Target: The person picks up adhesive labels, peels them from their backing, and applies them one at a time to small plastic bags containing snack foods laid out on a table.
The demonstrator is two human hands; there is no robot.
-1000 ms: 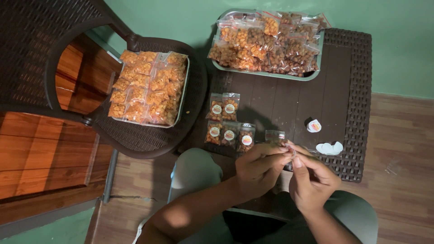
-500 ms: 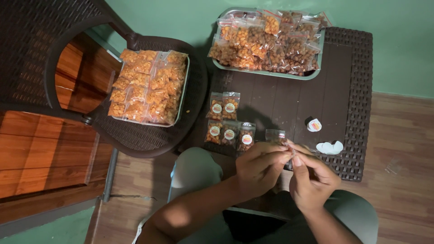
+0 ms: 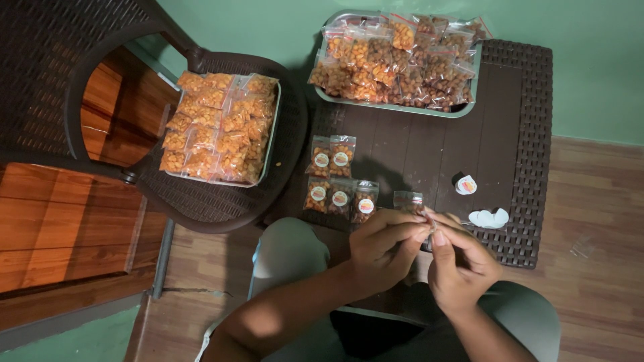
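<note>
On the dark woven worktop, at six o'clock of the snack tray, left hand and right hand stay joined, fingers pinched on a small clear packet, unmoved, so handling continues.

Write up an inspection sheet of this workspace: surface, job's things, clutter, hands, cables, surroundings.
Surface: dark woven-edged table, low, in front of the person's knees.
Job's things: small clear packet at the fingertips; five labelled packets lying in two rows; round sticker; white backing scraps.
Clutter: metal tray of filled packets on the table; second tray of packets on the chair.
Hands: left hand and right hand pinched together at the packet.
Cables: nothing seen.
Surroundings: dark chair, green wall, wooden floor.
</note>
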